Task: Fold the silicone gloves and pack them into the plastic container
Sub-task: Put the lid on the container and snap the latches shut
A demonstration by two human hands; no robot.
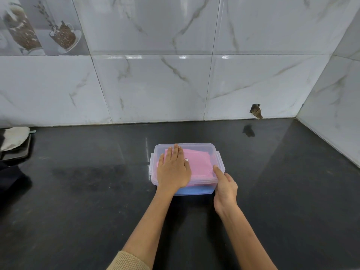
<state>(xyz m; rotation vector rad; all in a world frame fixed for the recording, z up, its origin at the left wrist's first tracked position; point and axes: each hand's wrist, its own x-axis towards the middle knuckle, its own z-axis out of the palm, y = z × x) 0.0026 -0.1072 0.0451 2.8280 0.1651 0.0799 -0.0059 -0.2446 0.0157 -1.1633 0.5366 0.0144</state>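
Observation:
A clear plastic container (194, 145) with side clips stands on the black countertop (87, 201), a little right of centre. Inside it a folded pink silicone glove (200, 164) lies on top, and a blue glove (196, 190) shows through the front wall beneath it. My left hand (173, 170) lies flat, palm down, over the pink glove on the container's left half. Whether a lid sits between hand and glove I cannot tell. My right hand (226, 189) grips the container's near right corner, with the thumb on the rim.
A white cloth (13, 140) rests on a dark tray at the far left edge, with a dark object (11, 178) just in front of it. Tiled marble walls close off the back and the right side. A small broken hole (256, 112) is low in the back wall.

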